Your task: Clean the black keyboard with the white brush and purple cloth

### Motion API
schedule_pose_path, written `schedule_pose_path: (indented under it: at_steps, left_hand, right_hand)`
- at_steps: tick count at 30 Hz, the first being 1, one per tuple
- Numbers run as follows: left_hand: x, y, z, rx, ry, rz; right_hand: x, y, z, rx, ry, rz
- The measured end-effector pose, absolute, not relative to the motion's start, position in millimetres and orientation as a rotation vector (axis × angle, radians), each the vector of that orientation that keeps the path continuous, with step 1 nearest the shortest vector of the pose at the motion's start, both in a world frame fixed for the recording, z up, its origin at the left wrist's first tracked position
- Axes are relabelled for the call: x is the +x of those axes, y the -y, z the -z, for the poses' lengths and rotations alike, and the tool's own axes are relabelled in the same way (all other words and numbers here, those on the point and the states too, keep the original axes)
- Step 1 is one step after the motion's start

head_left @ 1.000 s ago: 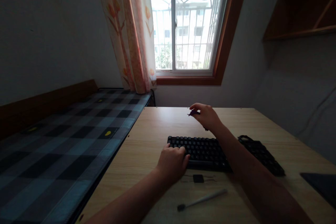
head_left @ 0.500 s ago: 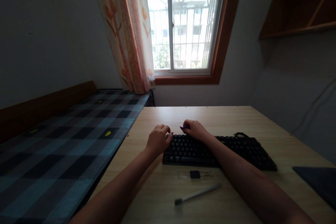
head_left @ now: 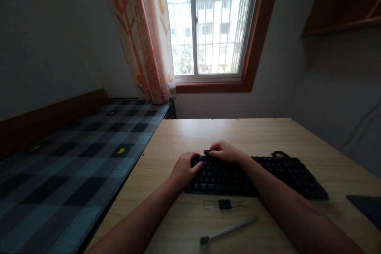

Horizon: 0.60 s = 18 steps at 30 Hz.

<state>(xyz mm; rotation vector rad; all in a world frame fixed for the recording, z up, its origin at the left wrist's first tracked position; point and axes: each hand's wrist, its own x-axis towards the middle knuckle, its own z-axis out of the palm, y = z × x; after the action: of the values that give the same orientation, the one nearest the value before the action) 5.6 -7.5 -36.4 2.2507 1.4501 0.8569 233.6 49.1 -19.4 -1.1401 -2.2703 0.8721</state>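
A black keyboard [head_left: 226, 176] lies lengthwise across the wooden table. My left hand [head_left: 185, 170] grips its left end, thumb over the keys and fingers at the far corner. At the keyboard's far edge my right hand [head_left: 225, 151] is closed on a small purple cloth [head_left: 207, 152], most of which the fingers hide. The cloth touches the top row of keys. In front of the keyboard lies a wire keycap puller [head_left: 224, 204] with a black middle. Nearer to me rests a thin brush [head_left: 229, 230] with dark bristles at its left end.
The table [head_left: 190, 131] reaches towards a wall with a barred window [head_left: 217, 39]. A dark flat object [head_left: 364, 208] lies at the right edge. A checked bed [head_left: 89, 158] adjoins the left side. The keyboard's cable loop [head_left: 280, 154] sticks up behind it.
My right hand has lowered the purple cloth onto the keyboard's far edge. My left hand has come down further over the left end. The view has shifted slightly.
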Motion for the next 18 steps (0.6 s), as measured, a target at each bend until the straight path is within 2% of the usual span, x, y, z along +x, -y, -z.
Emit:
schedule_pose_path:
  at_steps: [11, 18]
  left_hand:
    - [5.5, 5.5, 38.2, 2.250, -1.413, -0.876]
    - [5.9, 5.5, 38.4, 2.242, -1.416, -0.873]
  right_hand:
    - [227.3, -46.5, 24.2, -0.929, 2.313, -0.842]
    - [233.2, -53.6, 29.8, -1.058, 2.242, -0.851]
